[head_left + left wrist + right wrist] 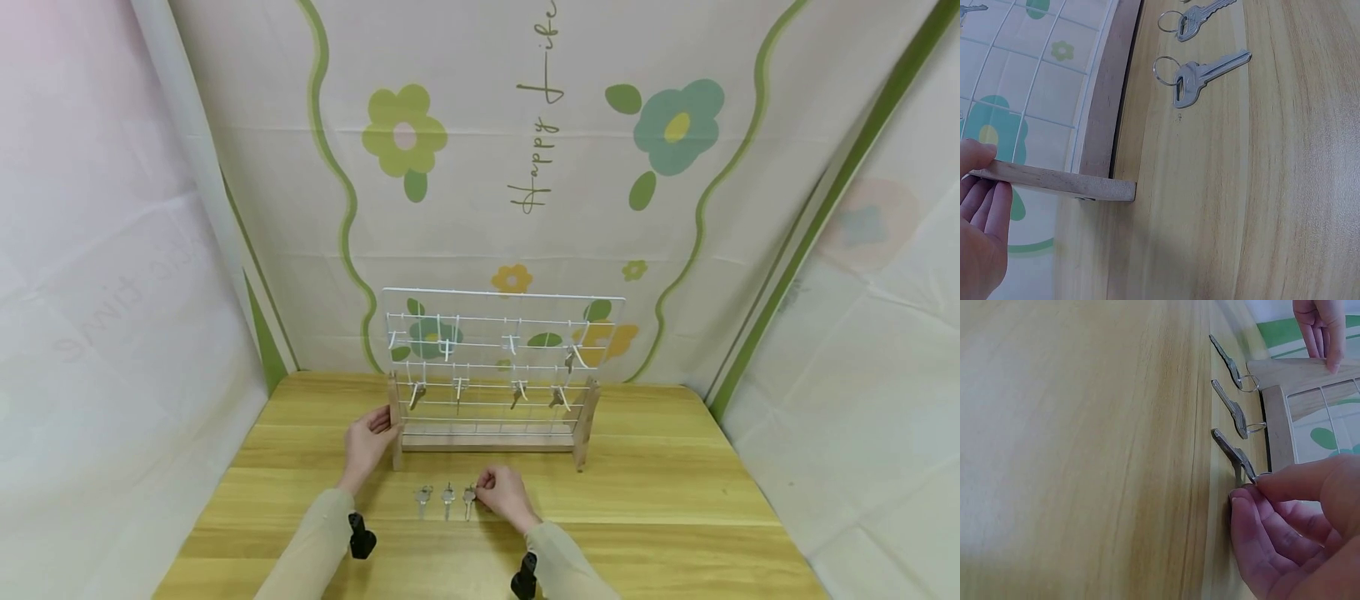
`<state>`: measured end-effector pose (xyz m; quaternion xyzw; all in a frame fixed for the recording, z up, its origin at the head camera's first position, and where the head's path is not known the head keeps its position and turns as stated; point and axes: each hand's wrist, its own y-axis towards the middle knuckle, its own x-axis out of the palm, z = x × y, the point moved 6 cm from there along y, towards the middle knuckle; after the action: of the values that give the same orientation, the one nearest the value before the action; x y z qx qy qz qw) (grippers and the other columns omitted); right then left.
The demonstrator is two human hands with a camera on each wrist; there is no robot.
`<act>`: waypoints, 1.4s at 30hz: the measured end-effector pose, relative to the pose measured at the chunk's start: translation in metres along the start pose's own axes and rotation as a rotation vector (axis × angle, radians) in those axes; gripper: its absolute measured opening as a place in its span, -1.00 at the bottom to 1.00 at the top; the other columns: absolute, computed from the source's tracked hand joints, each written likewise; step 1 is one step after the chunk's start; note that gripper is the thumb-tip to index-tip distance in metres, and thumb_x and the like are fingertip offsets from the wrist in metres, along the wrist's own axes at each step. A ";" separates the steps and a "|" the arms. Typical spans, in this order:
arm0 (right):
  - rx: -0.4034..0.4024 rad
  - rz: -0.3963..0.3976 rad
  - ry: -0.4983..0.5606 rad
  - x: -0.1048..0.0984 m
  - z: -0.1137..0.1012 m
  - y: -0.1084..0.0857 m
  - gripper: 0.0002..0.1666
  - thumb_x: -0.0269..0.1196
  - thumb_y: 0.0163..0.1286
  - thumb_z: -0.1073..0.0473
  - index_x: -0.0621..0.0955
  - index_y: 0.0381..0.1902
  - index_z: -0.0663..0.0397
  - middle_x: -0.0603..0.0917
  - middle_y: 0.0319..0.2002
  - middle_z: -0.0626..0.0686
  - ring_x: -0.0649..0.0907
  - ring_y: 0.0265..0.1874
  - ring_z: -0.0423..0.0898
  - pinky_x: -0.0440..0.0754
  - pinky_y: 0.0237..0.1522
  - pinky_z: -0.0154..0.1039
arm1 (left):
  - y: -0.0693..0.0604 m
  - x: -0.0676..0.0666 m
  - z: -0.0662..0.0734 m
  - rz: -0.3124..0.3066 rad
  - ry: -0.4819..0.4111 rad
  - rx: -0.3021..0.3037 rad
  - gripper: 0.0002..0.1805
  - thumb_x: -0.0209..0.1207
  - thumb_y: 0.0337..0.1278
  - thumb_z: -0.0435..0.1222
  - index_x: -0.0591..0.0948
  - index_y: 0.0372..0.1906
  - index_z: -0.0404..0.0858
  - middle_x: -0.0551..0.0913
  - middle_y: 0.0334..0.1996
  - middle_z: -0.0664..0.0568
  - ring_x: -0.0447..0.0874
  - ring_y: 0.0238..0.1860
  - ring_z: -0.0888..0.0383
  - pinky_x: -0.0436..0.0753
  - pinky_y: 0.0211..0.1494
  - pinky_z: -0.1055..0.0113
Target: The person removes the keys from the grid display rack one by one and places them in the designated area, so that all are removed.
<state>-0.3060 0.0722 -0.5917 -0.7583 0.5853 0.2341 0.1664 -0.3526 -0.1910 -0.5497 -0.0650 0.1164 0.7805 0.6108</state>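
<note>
A white wire grid rack on a wooden stand rises from the table. My left hand grips the stand's left wooden post, thumb on one face and fingers on the other. Three silver keys with rings lie in a row in front of the rack: a left key, a middle key and a right key. With thumb and fingertips, my right hand pinches the right key at its ring end, the blade slanting away. Fingertips partly hide that ring.
White hooks stick out from the grid in two rows. Several keys hang there, among them an upper right key and a lower left key. The wooden table meets a flowered cloth behind the rack, with cloth walls on both sides.
</note>
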 end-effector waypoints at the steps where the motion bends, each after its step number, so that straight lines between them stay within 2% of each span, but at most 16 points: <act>1: -0.002 0.000 -0.007 0.000 0.000 0.000 -0.92 0.32 0.18 0.44 0.61 -0.46 0.25 0.66 -0.59 0.05 0.57 -0.66 -0.23 0.52 -0.66 -0.50 | 0.000 0.000 0.000 0.002 -0.002 0.001 -0.47 0.32 0.13 -0.47 0.52 0.22 -0.54 0.61 0.13 -0.44 0.64 0.16 -0.26 0.74 0.13 0.27; 11: -0.009 0.001 -0.025 -0.005 -0.001 -0.002 -0.93 0.33 0.16 0.42 0.61 -0.44 0.25 0.66 -0.55 0.04 0.54 -0.63 -0.29 0.54 -0.62 -0.48 | 0.000 0.000 -0.001 0.018 -0.022 0.015 -0.49 0.33 0.11 -0.47 0.54 0.19 -0.54 0.62 0.10 -0.45 0.65 0.14 -0.27 0.76 0.06 0.38; 20: -0.021 0.022 -0.057 -0.021 -0.003 -0.004 -0.92 0.32 0.16 0.41 0.61 -0.37 0.26 0.67 -0.45 0.06 0.57 -0.49 -0.27 0.60 -0.50 -0.48 | -0.001 0.000 -0.003 0.008 -0.028 0.003 -0.48 0.32 0.11 -0.49 0.52 0.21 -0.55 0.60 0.13 -0.45 0.64 0.16 -0.28 0.75 0.11 0.31; 26: -0.064 0.077 -0.086 -0.045 -0.012 -0.006 -0.92 0.34 0.18 0.39 0.62 -0.36 0.25 0.68 -0.42 0.07 0.61 -0.46 -0.25 0.62 -0.47 -0.50 | 0.000 0.000 -0.003 -0.002 -0.022 -0.008 -0.47 0.32 0.13 -0.47 0.52 0.23 -0.51 0.60 0.15 -0.42 0.64 0.18 -0.25 0.74 0.14 0.30; 33: -0.137 0.195 -0.146 -0.080 -0.035 -0.012 -0.90 0.36 0.19 0.40 0.63 -0.42 0.18 0.70 -0.46 0.04 0.61 -0.52 -0.27 0.60 -0.49 -0.50 | 0.000 0.000 -0.001 -0.002 -0.024 -0.001 -0.46 0.33 0.12 -0.47 0.52 0.23 -0.52 0.60 0.15 -0.43 0.64 0.17 -0.26 0.74 0.13 0.30; 42: -0.117 0.306 -0.143 -0.131 -0.072 -0.022 -0.92 0.40 0.20 0.35 0.68 -0.39 0.11 0.74 -0.44 0.01 0.67 -0.48 -0.23 0.65 -0.41 -0.49 | 0.000 -0.001 0.000 0.001 -0.027 0.010 -0.47 0.33 0.11 -0.48 0.53 0.21 -0.53 0.61 0.14 -0.43 0.64 0.17 -0.26 0.74 0.14 0.28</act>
<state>-0.2999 0.1463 -0.4603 -0.6500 0.6661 0.3436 0.1256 -0.3524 -0.1920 -0.5493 -0.0514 0.1121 0.7809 0.6124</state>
